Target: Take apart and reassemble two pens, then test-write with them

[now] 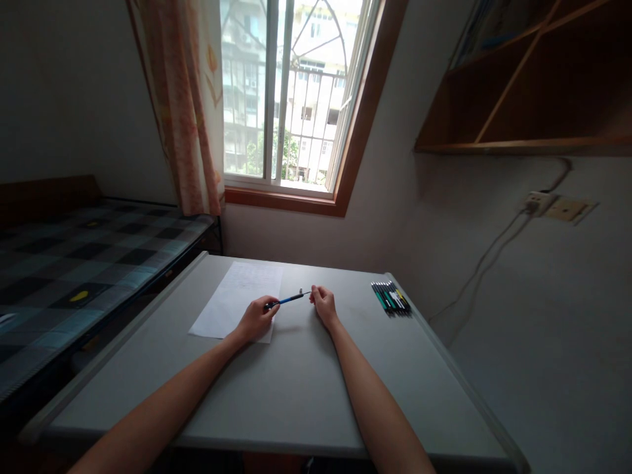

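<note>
My left hand point(257, 318) is closed around a pen point(291, 299) with a blue and black barrel, held slantwise just over the table. Its right end, where a small clip-like piece sticks up, points toward my right hand point(323, 305). Between that end and my right fingertips runs a thin dark rod point(307, 292), which the fingers pinch. Whether the rod is loose or part of the pen, I cannot tell. Beneath and beyond my left hand lies a white sheet of paper point(232, 296) with faint marks on its upper part.
A row of pens point(391, 299), mostly black and green, lies by the right edge of the grey-white table point(296, 388). To the left is a bed with a checked cover point(123, 243). A window point(296, 99) and curtain point(185, 112) are ahead; a wooden shelf point(523, 146) hangs upper right.
</note>
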The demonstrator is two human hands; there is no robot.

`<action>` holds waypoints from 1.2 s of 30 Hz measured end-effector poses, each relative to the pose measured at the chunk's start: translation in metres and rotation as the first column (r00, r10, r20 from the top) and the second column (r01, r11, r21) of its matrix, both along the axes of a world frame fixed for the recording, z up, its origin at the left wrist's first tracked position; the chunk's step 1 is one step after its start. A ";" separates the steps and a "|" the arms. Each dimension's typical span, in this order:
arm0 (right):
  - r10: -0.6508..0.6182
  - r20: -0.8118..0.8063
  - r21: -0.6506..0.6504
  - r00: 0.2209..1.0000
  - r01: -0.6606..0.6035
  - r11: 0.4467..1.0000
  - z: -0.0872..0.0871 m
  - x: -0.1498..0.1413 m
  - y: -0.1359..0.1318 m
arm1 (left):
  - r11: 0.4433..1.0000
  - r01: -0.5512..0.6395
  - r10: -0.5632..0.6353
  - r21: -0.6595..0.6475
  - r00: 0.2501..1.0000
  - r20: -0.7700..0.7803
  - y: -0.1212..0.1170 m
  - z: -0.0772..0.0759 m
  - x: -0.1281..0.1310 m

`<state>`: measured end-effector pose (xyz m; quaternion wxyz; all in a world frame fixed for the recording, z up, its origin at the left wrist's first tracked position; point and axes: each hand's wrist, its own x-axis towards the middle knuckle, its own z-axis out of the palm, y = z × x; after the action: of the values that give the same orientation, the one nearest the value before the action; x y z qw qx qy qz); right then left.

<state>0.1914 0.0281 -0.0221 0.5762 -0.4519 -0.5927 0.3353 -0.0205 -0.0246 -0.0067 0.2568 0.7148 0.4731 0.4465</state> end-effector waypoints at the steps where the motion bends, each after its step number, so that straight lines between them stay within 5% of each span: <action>1: 0.013 -0.016 -0.006 1.000 -0.013 1.000 0.000 0.000 0.000 | 1.000 0.004 -0.004 -0.003 1.000 -0.001 0.000 -0.001 0.000; 8: 0.077 -0.137 -0.062 0.988 -0.086 0.994 0.003 0.000 -0.002 | 0.999 0.024 -0.024 -0.033 1.000 0.003 -0.002 0.001 0.000; 17: 0.170 -0.452 -0.138 0.876 -0.257 0.957 0.007 0.006 -0.010 | 1.000 0.026 -0.027 -0.004 0.999 -0.022 0.000 -0.002 -0.001; 23: 0.154 -0.420 -0.160 0.894 -0.240 0.957 0.005 0.005 -0.008 | 1.000 0.019 -0.019 -0.007 1.000 -0.018 -0.001 0.001 0.001; 29: 0.012 -0.488 -0.174 0.873 -0.110 0.979 0.000 0.010 -0.003 | 1.000 0.011 -0.010 0.019 0.999 -0.032 0.001 -0.002 0.000; 36: 0.045 -0.523 -0.164 0.851 -0.152 0.975 0.000 0.010 -0.004 | 0.999 0.037 -0.036 0.013 0.999 -0.025 0.001 -0.003 -0.002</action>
<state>0.2012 0.0238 -0.0222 0.6475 -0.3697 -0.4023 0.5311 -0.0222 -0.0232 -0.0096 0.2545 0.7304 0.4601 0.4360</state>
